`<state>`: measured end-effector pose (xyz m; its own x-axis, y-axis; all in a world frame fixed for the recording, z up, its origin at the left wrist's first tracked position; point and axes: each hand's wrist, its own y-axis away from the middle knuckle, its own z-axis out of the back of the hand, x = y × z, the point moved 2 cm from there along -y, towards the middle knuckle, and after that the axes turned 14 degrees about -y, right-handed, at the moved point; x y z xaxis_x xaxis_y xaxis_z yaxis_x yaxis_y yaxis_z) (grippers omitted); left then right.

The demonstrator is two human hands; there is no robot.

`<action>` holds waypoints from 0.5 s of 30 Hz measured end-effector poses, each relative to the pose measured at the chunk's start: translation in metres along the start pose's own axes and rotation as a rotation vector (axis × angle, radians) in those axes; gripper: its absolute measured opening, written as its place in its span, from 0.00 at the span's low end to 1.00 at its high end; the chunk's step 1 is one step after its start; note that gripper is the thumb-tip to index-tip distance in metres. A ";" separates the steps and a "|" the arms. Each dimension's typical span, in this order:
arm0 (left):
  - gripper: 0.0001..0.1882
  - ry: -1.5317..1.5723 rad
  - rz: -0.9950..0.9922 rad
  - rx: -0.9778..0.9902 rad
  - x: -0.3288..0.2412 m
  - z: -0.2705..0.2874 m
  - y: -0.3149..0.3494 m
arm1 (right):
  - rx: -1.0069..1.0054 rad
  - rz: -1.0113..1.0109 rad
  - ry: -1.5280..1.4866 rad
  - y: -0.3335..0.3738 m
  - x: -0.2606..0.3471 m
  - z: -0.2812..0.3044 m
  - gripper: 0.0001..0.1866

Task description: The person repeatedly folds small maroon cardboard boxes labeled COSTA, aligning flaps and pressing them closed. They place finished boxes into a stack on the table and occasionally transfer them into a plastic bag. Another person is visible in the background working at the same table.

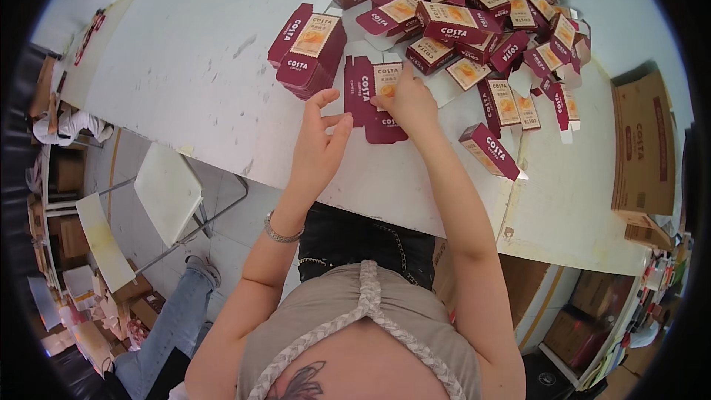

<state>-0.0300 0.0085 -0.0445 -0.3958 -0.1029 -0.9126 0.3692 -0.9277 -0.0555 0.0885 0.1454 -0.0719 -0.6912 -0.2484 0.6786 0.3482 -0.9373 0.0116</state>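
Observation:
A flattened maroon carton (360,96) with a cream and orange panel lies on the white table in front of me. My right hand (412,104) grips its right side, with the thumb across the printed face and the index finger reaching up along the edge. Left of the carton is my left hand (324,133), its thumb and fingers apart and holding nothing. Just beyond that hand rises a stack of flat maroon cartons (307,55).
Many folded cartons (452,30) are heaped at the far right, some with flaps up. One folded carton (489,151) lies nearer me, right of my forearm. A large brown cardboard box (643,152) stands at the right. A white folding chair (169,192) is on the floor at left.

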 end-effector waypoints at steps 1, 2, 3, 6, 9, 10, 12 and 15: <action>0.23 0.012 0.000 -0.022 0.006 -0.002 -0.004 | 0.079 -0.038 -0.074 -0.005 -0.002 0.004 0.37; 0.24 0.025 0.000 -0.043 0.012 -0.003 -0.009 | 0.062 0.016 -0.183 -0.002 -0.003 0.010 0.34; 0.24 0.038 0.000 -0.064 0.016 -0.004 -0.014 | 0.046 0.070 -0.291 0.007 -0.005 0.017 0.30; 0.24 0.313 0.221 -0.090 0.013 -0.019 -0.027 | 0.087 0.250 -0.506 0.054 0.004 0.033 0.22; 0.25 0.735 0.201 0.132 -0.002 -0.026 -0.030 | 0.207 0.356 -0.553 0.084 0.024 0.055 0.20; 0.20 0.748 0.213 0.143 -0.008 -0.027 -0.030 | 0.239 0.305 -0.592 0.088 0.025 0.060 0.21; 0.19 0.734 0.227 0.180 -0.011 -0.027 -0.028 | 0.278 0.291 -0.627 0.091 0.024 0.062 0.26; 0.22 0.797 0.228 0.175 -0.021 -0.034 -0.016 | 0.288 0.343 -0.655 0.097 0.027 0.055 0.32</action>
<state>0.0011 0.0376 -0.0379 0.4080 -0.0714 -0.9102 0.2065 -0.9639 0.1682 0.1383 0.0608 -0.0121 -0.0332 -0.2334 0.9718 0.6860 -0.7125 -0.1477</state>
